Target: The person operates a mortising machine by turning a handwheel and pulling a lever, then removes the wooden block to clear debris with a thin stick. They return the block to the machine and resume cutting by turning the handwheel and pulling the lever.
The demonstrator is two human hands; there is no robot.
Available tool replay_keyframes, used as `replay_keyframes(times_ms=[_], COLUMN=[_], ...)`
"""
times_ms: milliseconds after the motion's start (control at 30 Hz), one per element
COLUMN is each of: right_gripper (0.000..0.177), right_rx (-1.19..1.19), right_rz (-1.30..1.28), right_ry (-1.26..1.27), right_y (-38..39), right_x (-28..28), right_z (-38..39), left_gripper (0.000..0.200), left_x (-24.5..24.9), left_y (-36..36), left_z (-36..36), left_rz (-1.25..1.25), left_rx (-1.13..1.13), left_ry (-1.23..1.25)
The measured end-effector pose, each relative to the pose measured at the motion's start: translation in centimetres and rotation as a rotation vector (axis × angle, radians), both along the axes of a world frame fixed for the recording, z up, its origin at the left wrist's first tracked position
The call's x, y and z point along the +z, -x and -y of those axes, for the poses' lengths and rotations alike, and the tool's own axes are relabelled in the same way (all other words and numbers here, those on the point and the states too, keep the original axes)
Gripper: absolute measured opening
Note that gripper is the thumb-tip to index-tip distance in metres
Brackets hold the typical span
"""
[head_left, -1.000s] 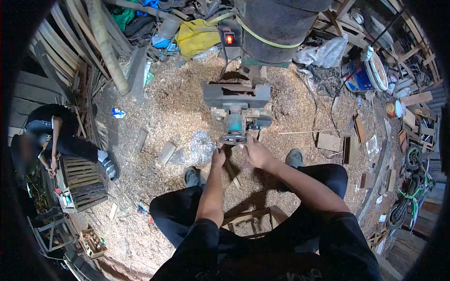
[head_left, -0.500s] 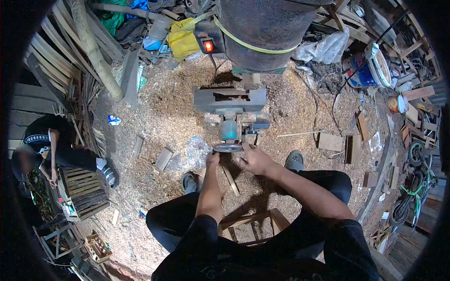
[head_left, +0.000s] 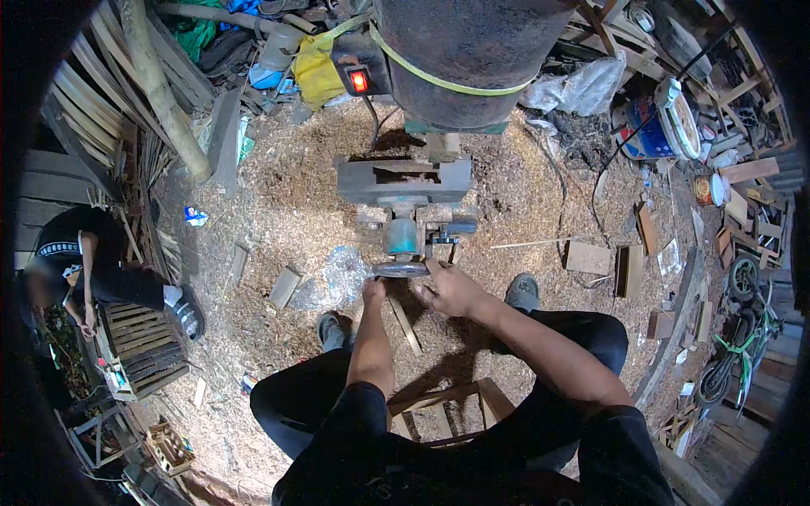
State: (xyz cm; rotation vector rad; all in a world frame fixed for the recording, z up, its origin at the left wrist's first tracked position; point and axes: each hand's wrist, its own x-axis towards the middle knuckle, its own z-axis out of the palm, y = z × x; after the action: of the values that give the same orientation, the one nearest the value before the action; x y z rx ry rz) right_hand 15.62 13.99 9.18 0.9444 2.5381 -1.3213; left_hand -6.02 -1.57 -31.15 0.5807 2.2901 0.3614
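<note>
A grey metal handwheel (head_left: 402,270) sits at the near end of a machine with a green-painted cylindrical housing (head_left: 402,237). My left hand (head_left: 374,290) is closed at the wheel's left rim, its fingertips partly hidden beneath it. At the right rim, the fingers of my right hand (head_left: 453,289) curl against the wheel while the thumb stands a little apart. Beyond the housing lies the machine's grey slotted bed (head_left: 405,178). A small dark clamp-like part (head_left: 458,228) juts out on the housing's right side.
Behind the bed stands a large dark drum (head_left: 472,51) with a yellow strap and a lit red switch (head_left: 359,82). Wood shavings cover the floor, with wood blocks (head_left: 588,256) at right. A seated person (head_left: 97,270) is at left. Between my legs is a wooden frame (head_left: 447,395).
The whole view has shifted slightly, so the machine and drum appear a little further left. Both hands stay at the handwheel, with hardly any visible change in grip.
</note>
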Motion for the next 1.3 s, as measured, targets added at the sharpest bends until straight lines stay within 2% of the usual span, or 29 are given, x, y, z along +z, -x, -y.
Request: replay_keyframes(times_ms=[33,100,167,200,233,267,333,367,433,467,600,633,667,733,833,933,1033,1133,1233,1300], right_gripper=[0.050,0.049,0.048,0.048,0.049,0.050,0.052,0.055,0.056,0.057,0.052,0.050,0.048,0.043,0.034,0.033,0.035,0.035,0.029,0.028], right_rx=[0.011,0.039,0.016,0.005,0.043,0.041,0.019,0.051,0.021,0.003,0.050,0.048,0.047,0.056,0.091,0.053,0.103,0.144,0.017,-0.060], right_rz=[0.000,-0.009,0.013,0.028,-0.029,-0.026,-0.022,-0.059,-0.037,-0.024,0.087,0.108,0.123,0.130,0.092,0.024,0.061,0.220,0.193,0.099], right_ry=[-0.002,0.007,0.065,0.099,-0.017,-0.024,0.079,-0.066,-0.039,-0.028,-0.106,-0.083,-0.070,-0.093,-0.234,-0.292,-0.193,-0.242,-0.381,-0.376], right_y=[-0.1,-0.3,0.2,0.2,-0.2,-0.1,-0.4,-0.6,-0.4,-0.4,-0.7,-0.9,-0.9,-1.2,-2.3,-4.4,-6.6,-8.5,-9.0,-8.3], right_x=[0.1,0.4,1.1,1.3,0.4,0.4,0.0,-1.7,-1.2,-0.8,-1.4,-1.3,-1.1,-0.8,-2.7,-3.6,-3.0,-2.5,-2.0,1.7], right_z=[-0.2,-0.1,-0.6,-0.2,-0.2,-2.1,-0.6,-0.4,-0.4,-0.5,-1.0,-0.8,-1.3,-1.9,-2.4,-2.3,-2.8,-3.2,-3.4,-3.3], left_gripper=[0.057,0.055,0.052,0.056,0.058,0.059,0.059,0.056,0.056,0.055,0.052,0.050,0.047,0.044,0.042,0.042,0.043,0.044,0.037,0.035], left_x=[3.5,6.3,7.0,6.9,11.1,16.1,17.3,13.5,14.2,15.4,19.9,20.5,22.6,26.8,25.0,32.4,33.6,34.4,37.6,40.5], left_y=[-0.8,-1.3,-1.2,-0.9,-1.5,-2.2,-2.0,-1.2,-1.1,-1.3,-1.6,-1.9,-2.9,-5.0,-6.7,-11.7,-14.7,-14.5,-11.3,-9.2], left_z=[-0.7,-1.7,-1.9,-1.6,-1.5,-3.2,-2.5,-1.5,-1.3,-1.9,-2.5,-1.8,-1.5,-1.7,-2.2,-3.2,-4.1,-3.8,-3.7,-3.8], left_rz=[0.039,0.032,-0.013,0.045,0.035,0.028,-0.002,-0.045,0.017,0.051,-0.041,-0.091,-0.241,-0.203,-0.398,-0.378,-0.362,-0.298,-0.123,-0.070], left_rx=[0.060,0.031,-0.002,0.018,0.063,0.111,0.068,0.040,0.121,0.159,0.037,-0.026,-0.052,0.012,-0.201,-0.115,-0.272,-0.386,-0.434,-0.431], left_ry=[-0.022,0.064,0.097,0.110,0.019,-0.092,0.083,0.058,0.005,-0.023,0.065,-0.027,-0.161,-0.222,-0.337,-0.365,-0.289,-0.331,-0.387,-0.453])
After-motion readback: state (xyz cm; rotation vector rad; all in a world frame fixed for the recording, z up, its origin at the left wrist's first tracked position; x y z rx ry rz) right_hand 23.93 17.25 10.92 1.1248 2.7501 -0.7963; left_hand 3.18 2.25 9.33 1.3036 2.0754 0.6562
